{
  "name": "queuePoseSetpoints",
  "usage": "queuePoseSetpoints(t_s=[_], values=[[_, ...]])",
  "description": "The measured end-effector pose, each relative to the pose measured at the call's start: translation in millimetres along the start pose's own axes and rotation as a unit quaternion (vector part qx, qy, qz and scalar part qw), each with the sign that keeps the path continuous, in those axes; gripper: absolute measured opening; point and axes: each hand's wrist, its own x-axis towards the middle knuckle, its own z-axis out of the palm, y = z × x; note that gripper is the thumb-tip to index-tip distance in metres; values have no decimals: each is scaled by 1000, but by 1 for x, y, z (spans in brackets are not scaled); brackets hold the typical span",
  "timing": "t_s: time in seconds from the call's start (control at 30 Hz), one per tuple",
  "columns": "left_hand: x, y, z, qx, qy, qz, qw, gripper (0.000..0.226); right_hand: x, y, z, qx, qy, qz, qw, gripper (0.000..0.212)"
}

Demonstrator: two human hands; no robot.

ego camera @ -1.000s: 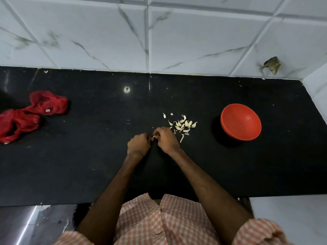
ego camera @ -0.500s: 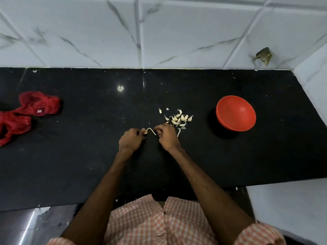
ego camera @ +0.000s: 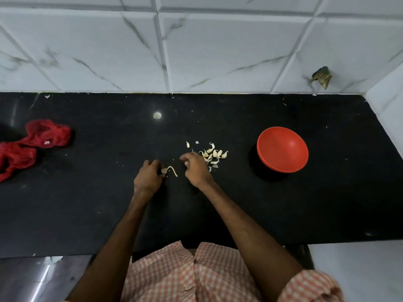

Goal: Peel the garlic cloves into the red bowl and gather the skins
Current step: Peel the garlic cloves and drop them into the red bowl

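Note:
My left hand (ego camera: 148,177) pinches a garlic clove (ego camera: 164,170) just above the black counter (ego camera: 239,203). A loosened strip of skin (ego camera: 173,171) curls off the clove to the right. My right hand (ego camera: 196,170) is a short way to the right, apart from the clove, fingers curled. Whether it pinches a scrap of skin is hidden. Just beyond it lies a small pile of garlic cloves and skin bits (ego camera: 212,154). The red bowl (ego camera: 282,149) stands to the right of the pile and looks empty inside.
A crumpled red mesh bag (ego camera: 32,147) lies at the counter's far left. White marbled tiles (ego camera: 196,51) back the counter, and a white wall closes its right end. The counter's front edge runs just before my checked shirt.
My hands have drawn apart. The right hand has let go of the skin strip it was pulling, and the strip now hangs from the clove in my left hand.

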Motion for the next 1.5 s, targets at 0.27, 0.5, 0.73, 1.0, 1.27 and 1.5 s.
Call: queuePoseSetpoints(t_s=[0.27,0.5,0.73,1.0,1.27,1.5], values=[[-6,21,-4,32,73,-38,996,13,24,48,-64,30,103,14,994,42],[29,87,23,-16,-12,118,993,55,21,94,-89,-120,-53,-3,991,61],[32,125,64,30,10,139,990,42,9,96,-80,-147,-38,-67,986,45],[36,125,62,-26,39,137,989,15,16,101,-97,-42,-12,-14,999,39],[36,117,55,-259,35,90,961,12,2,99,-96,-43,49,-53,996,30],[39,96,33,-331,109,62,935,5,-36,75,-40,-107,-78,-214,968,38]])
